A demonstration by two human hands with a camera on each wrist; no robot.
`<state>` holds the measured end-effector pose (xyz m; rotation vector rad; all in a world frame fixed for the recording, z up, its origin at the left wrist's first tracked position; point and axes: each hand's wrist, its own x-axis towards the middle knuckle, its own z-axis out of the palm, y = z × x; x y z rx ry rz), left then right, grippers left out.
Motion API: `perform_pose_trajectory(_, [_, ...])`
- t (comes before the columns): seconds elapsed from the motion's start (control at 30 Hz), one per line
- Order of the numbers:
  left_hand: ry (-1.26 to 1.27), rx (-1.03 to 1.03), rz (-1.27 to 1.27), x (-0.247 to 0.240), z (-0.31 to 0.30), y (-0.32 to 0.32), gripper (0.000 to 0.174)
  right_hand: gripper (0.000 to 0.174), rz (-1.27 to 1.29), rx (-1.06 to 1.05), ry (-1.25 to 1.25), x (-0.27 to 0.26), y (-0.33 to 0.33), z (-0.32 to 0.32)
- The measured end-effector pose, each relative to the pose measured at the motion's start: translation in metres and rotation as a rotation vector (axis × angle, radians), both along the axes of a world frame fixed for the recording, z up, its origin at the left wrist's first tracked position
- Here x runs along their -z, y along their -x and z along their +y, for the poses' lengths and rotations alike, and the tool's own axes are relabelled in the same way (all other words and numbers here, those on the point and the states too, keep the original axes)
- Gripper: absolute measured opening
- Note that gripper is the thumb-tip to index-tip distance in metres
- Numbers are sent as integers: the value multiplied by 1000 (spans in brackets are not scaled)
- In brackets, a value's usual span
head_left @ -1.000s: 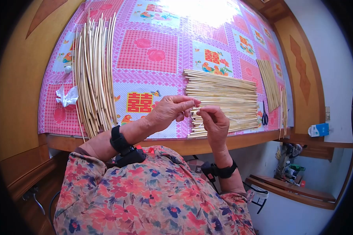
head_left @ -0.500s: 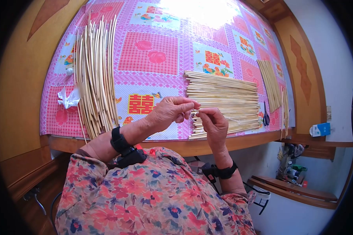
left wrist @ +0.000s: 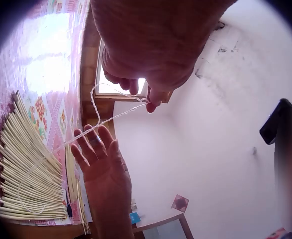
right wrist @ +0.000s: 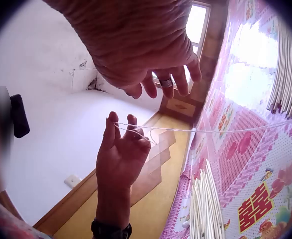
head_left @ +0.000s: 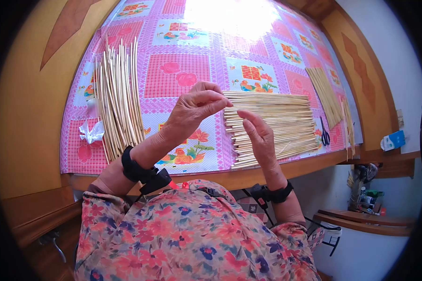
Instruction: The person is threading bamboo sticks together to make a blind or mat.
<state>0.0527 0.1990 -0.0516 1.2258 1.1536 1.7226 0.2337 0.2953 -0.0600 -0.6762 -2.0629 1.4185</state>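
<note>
My left hand (head_left: 192, 107) is raised above the table, pinching a thin white string (right wrist: 211, 131) between thumb and fingertip. From that pinch the string runs down toward a row of pale sticks (head_left: 272, 124) laid side by side; a loose loop of it hangs near the left fingers. Close by on the right is my right hand (head_left: 259, 138), fingers loosely bent and spread. In the left wrist view the string passes across the right hand's fingertips (left wrist: 88, 128), which are not curled round it.
A bundle of loose sticks (head_left: 119, 93) lies at the left, beside a crumpled white plastic piece (head_left: 92, 132). To the right are dark scissors (head_left: 324, 135), another stick mat (head_left: 324, 96) and a few thin sticks (head_left: 347, 126). A patterned cloth (head_left: 178, 77) covers the table.
Both hands were close together with fingertips pinching at the string. Now they are apart: the left has risen forward, and the right has loosened its fingers. The head view has shifted slightly.
</note>
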Motion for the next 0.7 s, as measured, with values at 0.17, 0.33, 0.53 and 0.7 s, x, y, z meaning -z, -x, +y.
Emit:
perform_pose_trajectory(0.17, [-114, -117, 370, -45, -1, -13, 13, 25, 375, -255, 157, -43, 32, -13])
perform_pose_trajectory(0.33, [-51, 6, 25, -90, -5, -31, 17, 22, 360, -467, 274, -59, 21, -10])
perform_pose_trajectory(0.53, [-195, -30, -54, -123, -14, -25, 19, 21, 256, -491, 102, -36, -18, 11])
perform_pose_trajectory(0.7, [-234, -110, -86, -158, -27, 5, 23, 28, -66, -425, 77, 17, -69, 47])
